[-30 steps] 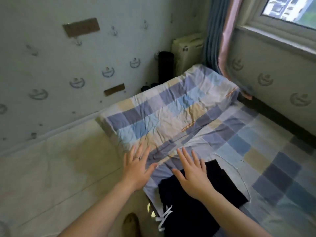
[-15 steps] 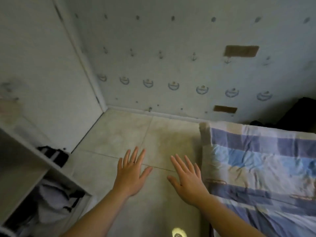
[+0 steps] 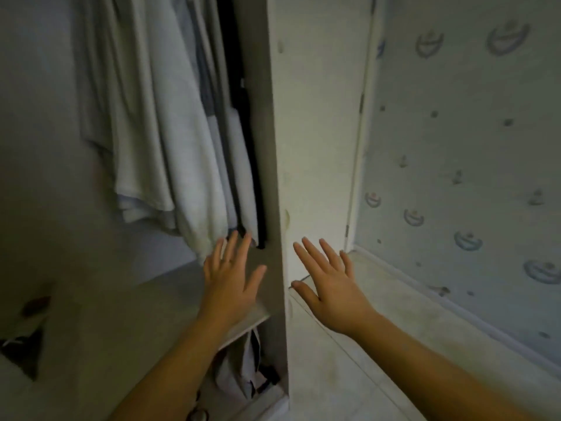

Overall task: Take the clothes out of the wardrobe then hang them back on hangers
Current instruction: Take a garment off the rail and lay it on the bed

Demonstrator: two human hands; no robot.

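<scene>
The open wardrobe [image 3: 274, 165] fills the left half of the head view. Several pale garments [image 3: 170, 141] hang inside it, with a dark garment [image 3: 243, 117] at their right against the side panel. My left hand [image 3: 230, 278] is flat and empty, fingers spread, just below the hems of the hanging clothes and over the inner shelf [image 3: 151, 302]. My right hand [image 3: 328, 284] is also spread and empty, outside the wardrobe, in front of its white side panel. The hangers are hidden above the frame.
A lower compartment holds crumpled grey clothing [image 3: 243, 369]. A dark item [image 3: 27, 350] lies at the far left. Pale floor tiles [image 3: 364, 344] run to the right, bounded by the patterned wall [image 3: 473, 177]. A white door edge [image 3: 358, 147] stands in the corner.
My view has swung left from the bed with the checked quilt, past the floor corner, to the open wardrobe. Both hands stayed spread and empty throughout.
</scene>
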